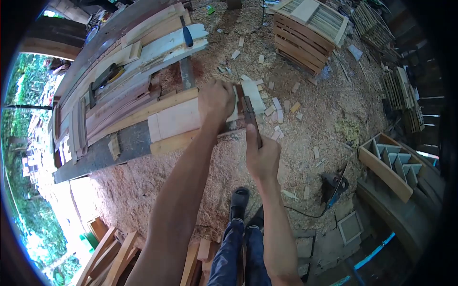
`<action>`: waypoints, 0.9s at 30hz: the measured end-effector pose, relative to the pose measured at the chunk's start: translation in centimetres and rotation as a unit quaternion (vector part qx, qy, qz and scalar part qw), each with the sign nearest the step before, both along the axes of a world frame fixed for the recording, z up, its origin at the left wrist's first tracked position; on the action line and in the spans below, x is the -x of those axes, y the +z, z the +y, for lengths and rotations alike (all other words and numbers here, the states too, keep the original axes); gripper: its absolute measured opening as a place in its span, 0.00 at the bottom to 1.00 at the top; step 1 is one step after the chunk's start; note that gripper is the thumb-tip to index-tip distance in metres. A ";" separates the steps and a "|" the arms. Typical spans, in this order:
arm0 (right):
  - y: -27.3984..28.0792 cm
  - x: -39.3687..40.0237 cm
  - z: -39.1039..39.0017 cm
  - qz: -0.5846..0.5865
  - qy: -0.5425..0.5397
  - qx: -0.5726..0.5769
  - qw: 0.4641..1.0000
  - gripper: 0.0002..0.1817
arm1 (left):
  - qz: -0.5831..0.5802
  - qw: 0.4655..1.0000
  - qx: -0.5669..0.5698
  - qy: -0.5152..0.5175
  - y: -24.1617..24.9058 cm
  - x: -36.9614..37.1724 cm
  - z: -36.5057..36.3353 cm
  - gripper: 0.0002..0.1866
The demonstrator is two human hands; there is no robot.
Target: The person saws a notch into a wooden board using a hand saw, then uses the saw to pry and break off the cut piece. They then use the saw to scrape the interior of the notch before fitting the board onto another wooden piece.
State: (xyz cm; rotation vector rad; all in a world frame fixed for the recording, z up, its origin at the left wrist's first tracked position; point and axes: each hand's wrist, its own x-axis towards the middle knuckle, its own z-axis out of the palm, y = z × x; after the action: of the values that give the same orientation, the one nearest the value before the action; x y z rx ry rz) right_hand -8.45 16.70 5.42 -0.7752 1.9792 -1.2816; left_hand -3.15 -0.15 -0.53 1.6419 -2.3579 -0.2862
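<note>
Nearest the camera, the right hand (262, 157) has its grip wrapped around the handle of a handsaw (249, 117), whose blade runs up and away across the end of a pale board (179, 119). The left hand (215, 101) presses down flat on that board just beside the blade, holding it on the table (100, 152). Offcuts (276, 107) and sawdust cover the floor, with a slatted crate (305, 33) beyond and a power tool (334, 183) to the right.

Both arms are bare, with no sleeves, and the left hand (215, 99) and right hand (262, 157) wear no gloves. The legs have blue jeans (236, 252). The near feet wear black shoes (238, 202).
</note>
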 end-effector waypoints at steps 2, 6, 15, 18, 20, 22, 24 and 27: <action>-0.3 -0.4 0.3 -0.011 -0.006 -0.007 1.000 0.33 | -0.004 1.000 -0.005 -0.006 0.0 -0.1 0.2 0.22; -1.6 -0.4 0.6 0.025 -0.006 0.032 0.999 0.32 | -0.004 1.000 0.006 -0.014 0.2 -0.2 0.0 0.23; 0.0 0.2 6.6 -0.078 0.009 -0.039 0.996 0.34 | -0.010 1.000 0.003 -0.011 0.1 -0.2 0.1 0.23; -0.7 -1.4 10.5 -0.060 0.000 -0.041 0.997 0.33 | -0.002 1.000 -0.001 -0.007 0.1 -0.2 0.1 0.23; -1.1 -2.3 12.9 -0.049 0.003 -0.039 0.998 0.31 | 0.002 1.000 -0.003 -0.012 0.2 -0.3 0.3 0.23; -1.4 -2.8 15.0 -0.037 0.006 -0.034 0.999 0.30 | 0.007 1.000 -0.002 -0.016 0.2 -0.3 0.2 0.22; -1.8 -2.9 16.5 -0.013 0.008 -0.051 0.999 0.30 | 0.022 1.000 -0.002 -0.013 0.1 -0.3 0.2 0.22; -2.1 -2.9 16.4 -0.025 0.000 -0.026 0.999 0.30 | 0.009 1.000 -0.004 -0.014 -0.1 -0.2 0.0 0.22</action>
State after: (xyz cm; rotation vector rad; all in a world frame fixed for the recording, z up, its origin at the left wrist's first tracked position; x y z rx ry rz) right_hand -5.52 33.11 3.28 -0.7116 1.9641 -1.2322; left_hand -2.91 -0.13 -0.66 1.6048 -2.3704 -0.3146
